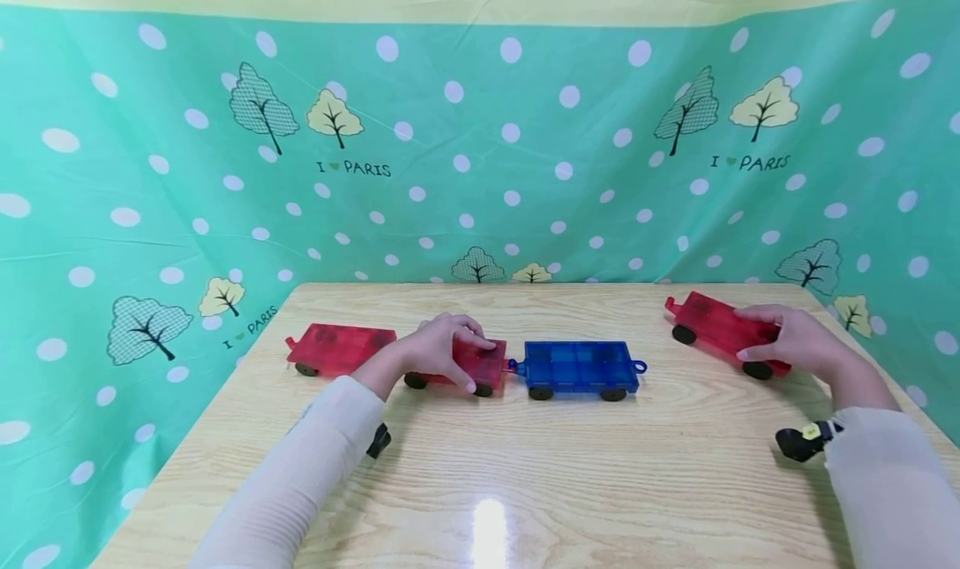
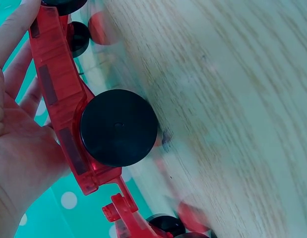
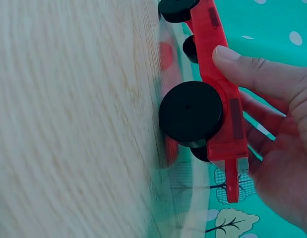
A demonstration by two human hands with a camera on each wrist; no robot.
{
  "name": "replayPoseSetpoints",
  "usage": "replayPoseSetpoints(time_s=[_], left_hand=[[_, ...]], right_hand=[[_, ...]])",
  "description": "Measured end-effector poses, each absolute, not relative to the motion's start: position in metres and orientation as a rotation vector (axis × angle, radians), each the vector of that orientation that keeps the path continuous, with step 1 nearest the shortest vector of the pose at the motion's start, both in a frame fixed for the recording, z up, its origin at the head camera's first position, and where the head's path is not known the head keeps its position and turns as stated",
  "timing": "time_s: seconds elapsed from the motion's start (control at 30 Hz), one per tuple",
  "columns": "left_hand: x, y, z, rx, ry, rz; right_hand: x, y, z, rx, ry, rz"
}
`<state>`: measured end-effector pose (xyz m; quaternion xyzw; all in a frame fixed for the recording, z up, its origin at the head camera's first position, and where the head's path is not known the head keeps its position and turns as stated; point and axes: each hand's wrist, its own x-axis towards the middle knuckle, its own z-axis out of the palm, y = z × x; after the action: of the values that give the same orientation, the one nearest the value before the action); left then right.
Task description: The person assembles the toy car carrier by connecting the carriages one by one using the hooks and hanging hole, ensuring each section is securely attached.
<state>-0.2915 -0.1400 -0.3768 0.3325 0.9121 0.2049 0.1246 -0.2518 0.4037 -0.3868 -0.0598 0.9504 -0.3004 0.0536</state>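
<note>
My left hand (image 1: 438, 348) grips the middle red toy train car (image 1: 491, 371) across its top and sides. That car's black wheel (image 2: 118, 128) faces the left wrist view. A blue toy train car (image 1: 579, 364) stands at its right end, their couplings meeting. At its left is another red car (image 1: 345, 346), linked to it by a hook (image 2: 126, 208) in the left wrist view. Apart from this row, at the right, my right hand (image 1: 798, 344) holds a separate red toy train car (image 1: 712, 326) at its near end. The thumb (image 3: 242, 64) presses that car's side.
All the cars are on a light wooden table (image 1: 600, 477). A green dotted cloth (image 1: 525, 152) with trees hangs behind and along the sides. A black wrist camera (image 1: 798, 444) hangs below the right sleeve.
</note>
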Motion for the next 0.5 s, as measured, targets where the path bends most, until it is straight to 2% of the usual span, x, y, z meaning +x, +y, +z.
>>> replayPoseSetpoints(time_s=[0.5], left_hand=[[-0.292,-0.141,-0.377,0.965,2.674,0.589]], right_hand=[[-0.239,0.4,-0.38,-0.324,2.928,-0.847]])
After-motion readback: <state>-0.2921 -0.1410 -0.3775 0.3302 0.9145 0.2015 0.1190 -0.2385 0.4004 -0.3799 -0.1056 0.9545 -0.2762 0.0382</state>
